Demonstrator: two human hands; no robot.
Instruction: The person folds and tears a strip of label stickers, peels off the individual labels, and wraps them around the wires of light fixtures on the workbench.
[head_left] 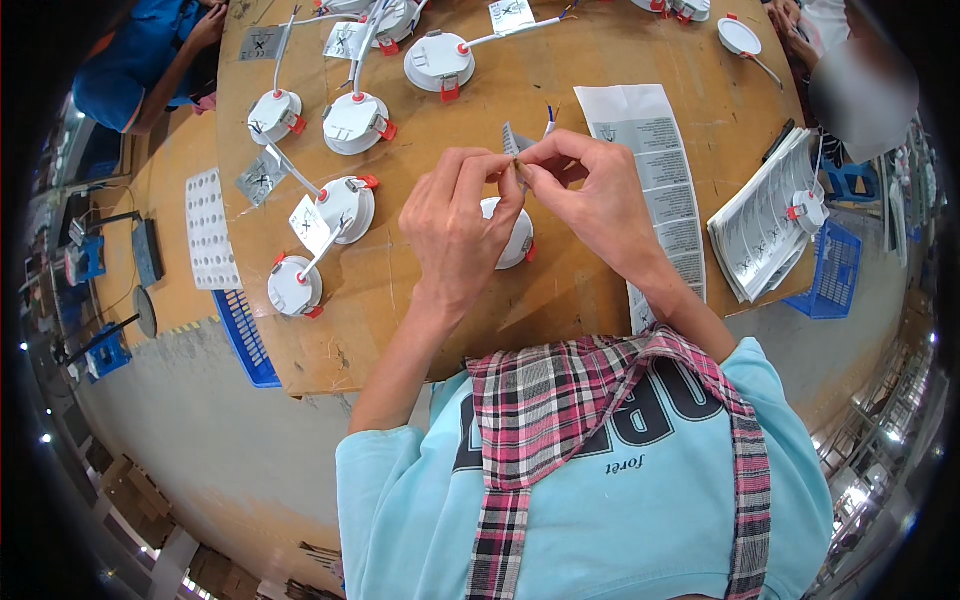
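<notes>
Both my hands meet over the near middle of the table. My left hand (pixel 458 215) pinches a small silver-grey label (pixel 511 138) between thumb and fingers. From the other side my right hand (pixel 592 190) pinches the same label, the fingertips of both hands almost touching. The label stands partly folded around a white cable (pixel 550 122) whose bare wire ends show just beyond my right fingers. Beneath my hands lies a round white downlight (pixel 516 240) with a red clip, partly hidden by my left hand. Right of it rests a long sheet of grey labels (pixel 660 165), partly under my right forearm.
Several white downlights (pixel 345 208) with tagged cables lie left and far on the brown table (pixel 400 330). A thick stack of label sheets (pixel 755 225) is at the right, a perforated white sheet (pixel 210 225) at the left edge. Blue baskets (pixel 835 270) stand beside the table. Two people sit opposite.
</notes>
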